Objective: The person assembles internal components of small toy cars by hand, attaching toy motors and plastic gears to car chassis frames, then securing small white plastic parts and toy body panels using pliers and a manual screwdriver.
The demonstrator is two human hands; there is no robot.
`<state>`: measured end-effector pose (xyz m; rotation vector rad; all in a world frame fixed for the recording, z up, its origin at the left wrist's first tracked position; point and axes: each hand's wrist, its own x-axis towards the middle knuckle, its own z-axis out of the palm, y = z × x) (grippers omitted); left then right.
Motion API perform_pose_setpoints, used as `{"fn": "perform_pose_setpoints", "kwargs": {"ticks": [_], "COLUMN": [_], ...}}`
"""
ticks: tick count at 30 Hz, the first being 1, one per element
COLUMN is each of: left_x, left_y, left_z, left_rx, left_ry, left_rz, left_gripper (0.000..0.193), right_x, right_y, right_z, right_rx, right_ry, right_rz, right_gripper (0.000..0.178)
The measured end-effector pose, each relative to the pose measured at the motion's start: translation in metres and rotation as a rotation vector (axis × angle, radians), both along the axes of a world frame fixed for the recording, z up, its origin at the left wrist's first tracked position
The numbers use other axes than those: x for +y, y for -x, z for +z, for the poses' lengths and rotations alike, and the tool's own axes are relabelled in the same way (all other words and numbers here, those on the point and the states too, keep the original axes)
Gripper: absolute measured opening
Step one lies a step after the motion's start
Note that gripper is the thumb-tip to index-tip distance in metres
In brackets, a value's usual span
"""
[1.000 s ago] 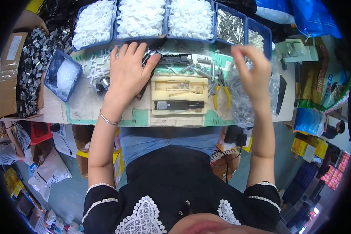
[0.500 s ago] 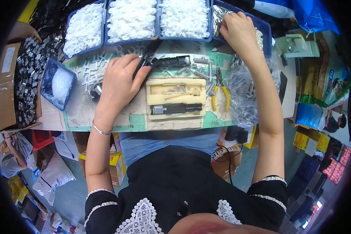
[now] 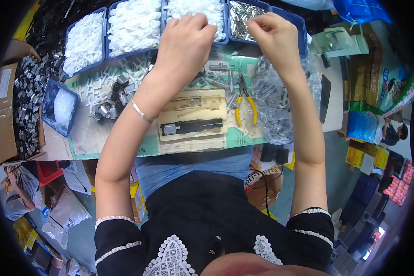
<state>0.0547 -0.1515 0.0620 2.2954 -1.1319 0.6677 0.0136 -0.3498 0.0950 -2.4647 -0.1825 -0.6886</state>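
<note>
My left hand (image 3: 185, 48) reaches over the near edge of a bin of white round plastic parts (image 3: 195, 8), its fingers curled down. What those fingers hold, if anything, is hidden. At the bin of small metal pins (image 3: 244, 20), my right hand (image 3: 277, 39) has thumb and fingers pinched together; whatever is between them is too small to make out. Below my left wrist lies a cream fixture block (image 3: 193, 134) with a black part (image 3: 193, 126) in its lower slot. Yellow-handled pliers (image 3: 244, 103) rest right of the block.
More bins of white parts (image 3: 135, 25) line the back. Grey and black cylindrical parts (image 3: 119, 94) lie left of my forearm, near a blue tray holding a white bag (image 3: 64, 108). A clear plastic bag (image 3: 273, 106) sits right of the pliers. A carton (image 3: 3, 115) borders the left side.
My left hand has moved up and right from the black parts on the table to the white-parts bin. My right hand has shifted slightly right over the pins. The view has shifted too.
</note>
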Motion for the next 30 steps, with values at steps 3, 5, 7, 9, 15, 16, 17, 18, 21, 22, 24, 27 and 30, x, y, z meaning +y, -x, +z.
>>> {"fn": "perform_pose_setpoints", "kwargs": {"ticks": [3,5,7,9,15,16,17,18,21,22,24,27,30], "left_x": [-0.015,-0.017,-0.019,-0.018,-0.003,0.002,0.006,0.014,0.026,0.028,0.032,0.038,0.046], "left_y": [-0.012,-0.018,-0.020,-0.017,0.004,0.018,0.030,0.042,0.067,0.073,0.081,0.091,0.103], "left_z": [0.000,0.000,0.000,-0.001,0.004,0.011,0.012,0.010,0.008,0.009,0.006,0.003,0.005], "left_rx": [-0.108,-0.163,-0.165,-0.097,0.227,0.501,0.506,1.013,1.834,1.911,1.993,2.054,2.052], "left_ry": [-0.126,-0.225,-0.212,-0.082,0.442,0.473,0.470,0.755,1.254,1.322,1.399,1.482,1.536], "left_rz": [-0.009,-0.020,-0.035,-0.026,-0.070,-0.026,-0.026,-0.167,-0.486,-0.505,-0.514,-0.592,-0.564], "left_gripper": [0.007,0.006,0.005,0.004,0.006,0.010,0.010,0.013,0.021,0.021,0.021,0.020,0.020], "right_x": [0.015,0.017,0.019,0.017,0.046,0.054,0.060,0.070,0.082,0.088,0.092,0.094,0.100], "right_y": [0.028,0.041,0.048,0.052,0.059,0.060,0.062,0.064,0.075,0.079,0.084,0.089,0.094], "right_z": [0.001,-0.001,-0.005,-0.012,-0.014,-0.013,-0.013,-0.014,-0.013,-0.010,-0.009,-0.008,-0.007], "right_rx": [0.202,0.241,0.241,0.272,0.043,-0.035,-0.032,-0.067,-0.123,-0.123,-0.110,-0.143,-0.154], "right_ry": [-0.530,-0.615,-0.931,-0.921,-1.161,-1.140,-1.144,-1.095,-0.947,-0.975,-1.005,-0.687,-0.624], "right_rz": [-0.040,-0.026,0.035,0.057,0.148,0.180,0.175,0.204,0.279,0.270,0.258,0.212,0.231], "right_gripper": [0.011,0.008,0.008,0.010,0.007,0.011,0.011,0.011,0.015,0.015,0.015,0.018,0.023]}}
